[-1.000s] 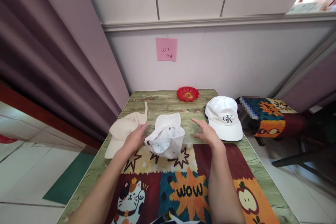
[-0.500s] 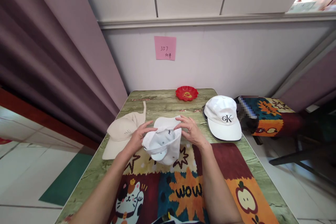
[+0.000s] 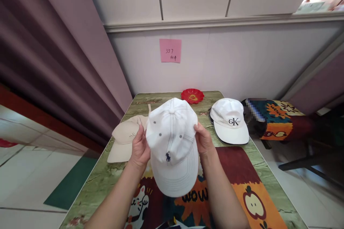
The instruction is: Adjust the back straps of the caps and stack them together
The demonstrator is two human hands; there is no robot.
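Note:
A white cap with a small dark horse-rider logo point(image 3: 173, 139) is held up over the table, its crown up and its brim toward me. My left hand point(image 3: 141, 146) grips its left side, thumb outside and fingers partly hidden by the cap. On the right side, my right hand point(image 3: 204, 139) holds the cap's edge, its fingers partly hidden. A beige cap point(image 3: 125, 139) lies at the table's left, partly behind my left hand. Near the right edge sits a white cap with black letters point(image 3: 230, 121), with a dark cap edge showing beneath it.
The green wood-pattern table point(image 3: 271, 182) bears a colourful printed mat point(image 3: 236, 166) and a red scalloped dish point(image 3: 192, 96) at the back. A pink note point(image 3: 170, 50) is on the wall. Right of the table is a bench with a patterned cover point(image 3: 278, 120).
The held cap, earlier low with its inside showing, is now raised and turned crown up with its brim toward me. Both hands have shifted to grip its sides.

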